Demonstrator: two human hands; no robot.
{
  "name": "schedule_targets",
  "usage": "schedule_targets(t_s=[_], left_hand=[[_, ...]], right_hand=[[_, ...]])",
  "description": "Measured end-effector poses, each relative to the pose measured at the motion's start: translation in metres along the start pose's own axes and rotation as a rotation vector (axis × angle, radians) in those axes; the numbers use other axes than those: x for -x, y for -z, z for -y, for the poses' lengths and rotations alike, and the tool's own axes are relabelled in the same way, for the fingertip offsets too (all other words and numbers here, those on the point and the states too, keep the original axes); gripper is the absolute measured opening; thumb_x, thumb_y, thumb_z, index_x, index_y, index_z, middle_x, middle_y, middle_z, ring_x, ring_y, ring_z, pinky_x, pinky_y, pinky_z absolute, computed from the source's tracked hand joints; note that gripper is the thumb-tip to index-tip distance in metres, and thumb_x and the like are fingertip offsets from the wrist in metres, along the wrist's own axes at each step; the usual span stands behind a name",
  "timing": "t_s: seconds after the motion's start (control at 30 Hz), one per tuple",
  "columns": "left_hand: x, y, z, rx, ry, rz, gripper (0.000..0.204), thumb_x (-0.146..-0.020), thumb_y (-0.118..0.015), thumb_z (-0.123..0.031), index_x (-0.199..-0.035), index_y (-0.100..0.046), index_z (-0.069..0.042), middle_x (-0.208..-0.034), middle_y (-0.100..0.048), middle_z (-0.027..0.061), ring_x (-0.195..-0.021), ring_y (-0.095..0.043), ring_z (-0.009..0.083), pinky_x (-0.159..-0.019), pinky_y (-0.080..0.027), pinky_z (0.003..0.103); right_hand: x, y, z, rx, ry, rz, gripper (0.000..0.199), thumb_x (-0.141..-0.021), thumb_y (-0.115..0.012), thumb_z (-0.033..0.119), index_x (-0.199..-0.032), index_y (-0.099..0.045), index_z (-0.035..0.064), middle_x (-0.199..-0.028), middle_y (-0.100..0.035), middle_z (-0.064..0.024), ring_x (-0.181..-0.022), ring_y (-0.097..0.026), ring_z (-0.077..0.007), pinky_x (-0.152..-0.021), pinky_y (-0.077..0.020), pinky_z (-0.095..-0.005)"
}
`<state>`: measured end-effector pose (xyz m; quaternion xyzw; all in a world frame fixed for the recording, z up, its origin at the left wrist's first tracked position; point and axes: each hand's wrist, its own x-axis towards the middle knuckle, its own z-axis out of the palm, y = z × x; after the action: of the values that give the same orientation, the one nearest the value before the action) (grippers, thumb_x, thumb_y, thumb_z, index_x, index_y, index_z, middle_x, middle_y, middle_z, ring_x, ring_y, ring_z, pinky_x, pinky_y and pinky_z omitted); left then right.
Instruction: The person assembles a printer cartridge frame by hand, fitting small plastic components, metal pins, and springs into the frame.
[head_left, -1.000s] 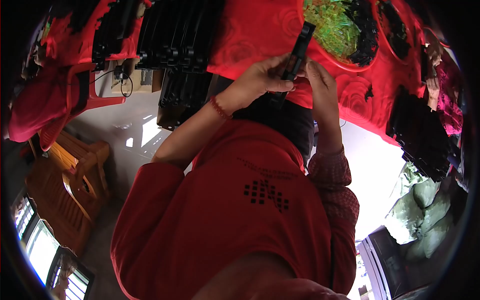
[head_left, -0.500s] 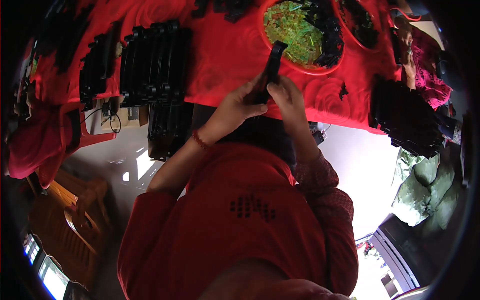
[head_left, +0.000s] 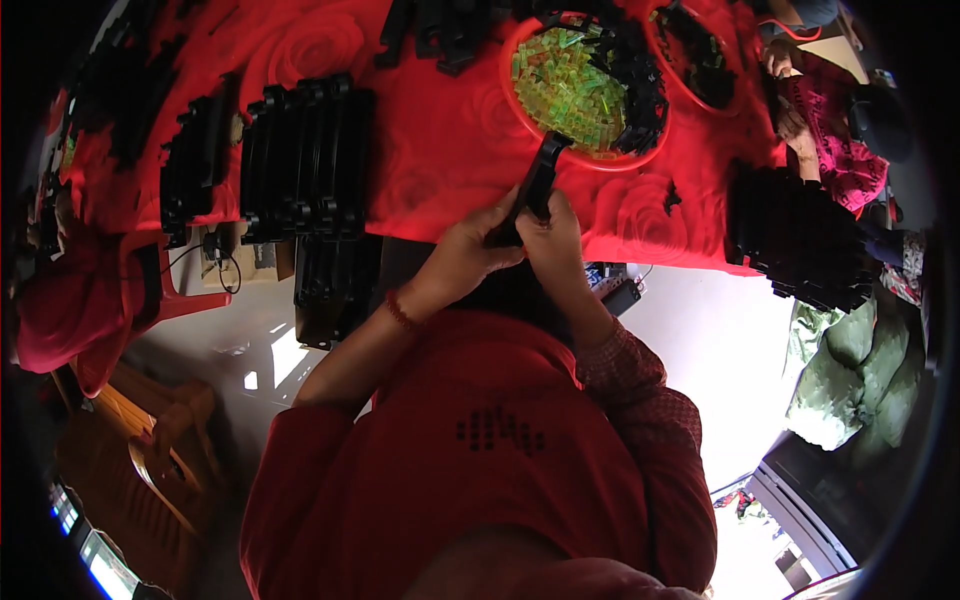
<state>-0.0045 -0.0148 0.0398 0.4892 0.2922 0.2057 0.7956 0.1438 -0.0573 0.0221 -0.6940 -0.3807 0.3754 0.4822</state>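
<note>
A long black plastic piece with a hooked end (head_left: 540, 180) is held between both hands, tilted, over the near edge of the red-covered table (head_left: 420, 150). My left hand (head_left: 474, 248) wraps round its lower part. On its right side, my right hand (head_left: 553, 236) pinches the piece with thumb and fingers; anything small between those fingers is hidden. Just beyond the hooked end stands a round red basin (head_left: 520, 112) holding yellow-green translucent pieces (head_left: 570, 88) and small black parts (head_left: 640, 75).
Stacked black plastic pieces (head_left: 305, 160) lie at the left, with another black stack (head_left: 800, 240) at the right edge. A second red basin (head_left: 735, 90) holds dark parts. Another person's hand (head_left: 797, 130) is at the far right. Pale green sacks (head_left: 830, 395) lie on the floor.
The view has shifted, so the table and basins appear slightly lower. My right hand has moved a little down along the black piece, which both hands still hold.
</note>
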Motion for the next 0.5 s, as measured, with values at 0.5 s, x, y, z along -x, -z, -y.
schedule_targets(t_s=[0.5], left_hand=[[-0.007, 0.029, -0.009, 0.159, 0.059, -0.085, 0.057, -0.088, -0.067, 0.003, -0.140, -0.044, -0.003, -0.118, -0.060, 0.0047, -0.101, -0.063, 0.0129, -0.088, -0.052, 0.026]], right_hand=[[-0.054, 0.073, 0.025, 0.376, 0.328, -0.238, 0.027, -0.093, -0.062, 0.016, -0.116, -0.062, 0.0024, -0.092, -0.068, -0.0157, -0.062, -0.065, -0.0230, -0.058, -0.0535, -0.0349]])
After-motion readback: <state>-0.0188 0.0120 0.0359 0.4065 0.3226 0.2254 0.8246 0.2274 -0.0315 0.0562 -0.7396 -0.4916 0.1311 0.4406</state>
